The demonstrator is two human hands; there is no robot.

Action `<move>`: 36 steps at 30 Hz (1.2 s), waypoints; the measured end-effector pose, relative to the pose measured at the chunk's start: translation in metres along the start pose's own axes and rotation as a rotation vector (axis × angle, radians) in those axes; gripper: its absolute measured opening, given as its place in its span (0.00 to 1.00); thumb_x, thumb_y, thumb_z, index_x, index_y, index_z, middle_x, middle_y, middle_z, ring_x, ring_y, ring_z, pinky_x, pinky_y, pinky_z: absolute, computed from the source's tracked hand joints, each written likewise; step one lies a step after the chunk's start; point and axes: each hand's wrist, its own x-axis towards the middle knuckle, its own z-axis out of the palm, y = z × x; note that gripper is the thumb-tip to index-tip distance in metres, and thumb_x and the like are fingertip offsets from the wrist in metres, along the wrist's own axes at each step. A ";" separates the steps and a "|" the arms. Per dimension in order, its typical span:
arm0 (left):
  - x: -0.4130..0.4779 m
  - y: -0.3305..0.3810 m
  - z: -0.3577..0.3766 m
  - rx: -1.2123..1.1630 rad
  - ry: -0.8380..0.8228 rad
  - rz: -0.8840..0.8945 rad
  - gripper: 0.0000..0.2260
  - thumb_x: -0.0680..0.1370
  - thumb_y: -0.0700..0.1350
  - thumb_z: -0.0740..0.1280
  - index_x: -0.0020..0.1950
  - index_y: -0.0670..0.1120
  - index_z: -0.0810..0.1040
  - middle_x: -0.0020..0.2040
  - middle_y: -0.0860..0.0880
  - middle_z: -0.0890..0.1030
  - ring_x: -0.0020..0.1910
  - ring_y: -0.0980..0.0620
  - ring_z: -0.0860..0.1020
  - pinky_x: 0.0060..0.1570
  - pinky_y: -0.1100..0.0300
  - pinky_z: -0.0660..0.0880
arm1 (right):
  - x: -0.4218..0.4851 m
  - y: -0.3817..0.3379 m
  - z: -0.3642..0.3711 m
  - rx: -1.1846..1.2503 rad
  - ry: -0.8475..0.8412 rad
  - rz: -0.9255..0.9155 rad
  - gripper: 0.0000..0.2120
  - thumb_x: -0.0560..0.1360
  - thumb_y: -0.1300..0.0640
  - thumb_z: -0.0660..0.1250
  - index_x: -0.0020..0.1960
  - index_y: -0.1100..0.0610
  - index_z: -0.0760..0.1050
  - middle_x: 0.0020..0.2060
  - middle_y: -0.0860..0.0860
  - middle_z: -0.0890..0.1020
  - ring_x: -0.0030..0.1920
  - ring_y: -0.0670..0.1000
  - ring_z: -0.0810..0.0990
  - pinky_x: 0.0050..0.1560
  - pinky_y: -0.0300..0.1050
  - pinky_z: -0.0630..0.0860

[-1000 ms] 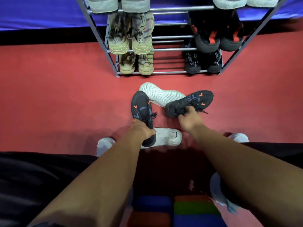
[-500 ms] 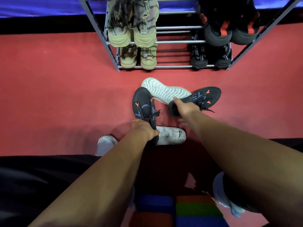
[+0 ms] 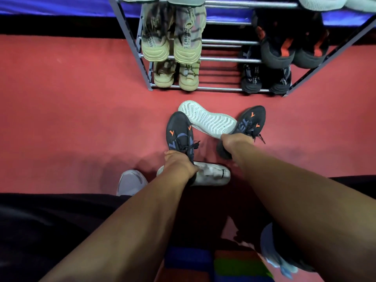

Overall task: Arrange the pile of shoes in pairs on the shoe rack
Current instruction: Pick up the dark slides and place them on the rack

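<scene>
— Where the red floor (image 3: pixel 61 119) runs out to the left of the shoe rack (image 3: pixel 130 47), is there room to move?

— Plenty; that whole stretch is bare. Ahead it is tighter: the rack's bottom rail (image 3: pixel 219 89) lies just beyond the pile, and its right leg (image 3: pixel 325 58) slants in from the upper right corner. A blue and black band (image 3: pixel 50 17) closes the far side behind the rack.

— And the hands?

— The left hand (image 3: pixel 179 165) is curled closed around the heel end of the left dark sneaker (image 3: pixel 179 131), whose toe points toward the rack. The right hand (image 3: pixel 234 140) is closed over the back part of the right dark sneaker (image 3: pixel 250 121), which angles up to the right. How tightly each one grips I cannot tell.

— What do those two look like?

— Dark uppers, orange marks near the toe, blue-grey stripes on the side, black laces. Between them lies a white shoe turned sole-up (image 3: pixel 207 119), its heel touching the right sneaker. A second white shoe (image 3: pixel 213 174) lies crosswise under the left wrist.

— The rack itself?

— Tan pairs (image 3: pixel 173 49) on the left of two shelves, with another tan pair (image 3: pixel 177 76) below. Black pairs (image 3: pixel 293 53) sit on the right, some with orange tabs, and a black pair (image 3: pixel 264 80) on the lowest shelf. The middle of the two lower shelves is free.
</scene>
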 end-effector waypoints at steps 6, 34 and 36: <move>-0.011 -0.015 -0.023 -0.042 0.084 0.004 0.49 0.63 0.60 0.78 0.77 0.37 0.69 0.67 0.42 0.76 0.61 0.44 0.81 0.56 0.57 0.79 | -0.034 0.017 -0.042 -0.058 0.123 -0.037 0.35 0.68 0.48 0.69 0.71 0.64 0.75 0.63 0.58 0.81 0.62 0.59 0.83 0.56 0.46 0.80; -0.303 -0.007 -0.346 0.032 0.921 0.477 0.20 0.63 0.64 0.71 0.47 0.53 0.79 0.42 0.53 0.81 0.45 0.45 0.80 0.44 0.53 0.79 | -0.333 -0.077 -0.291 -0.054 0.478 -0.997 0.36 0.63 0.37 0.71 0.67 0.49 0.67 0.47 0.49 0.82 0.45 0.55 0.82 0.45 0.51 0.81; -0.313 -0.011 -0.349 0.016 1.013 0.500 0.21 0.64 0.66 0.70 0.50 0.53 0.79 0.45 0.53 0.82 0.47 0.45 0.79 0.46 0.52 0.79 | -0.342 -0.075 -0.294 -0.020 0.535 -1.014 0.40 0.63 0.36 0.70 0.71 0.48 0.66 0.48 0.48 0.82 0.47 0.56 0.82 0.48 0.52 0.82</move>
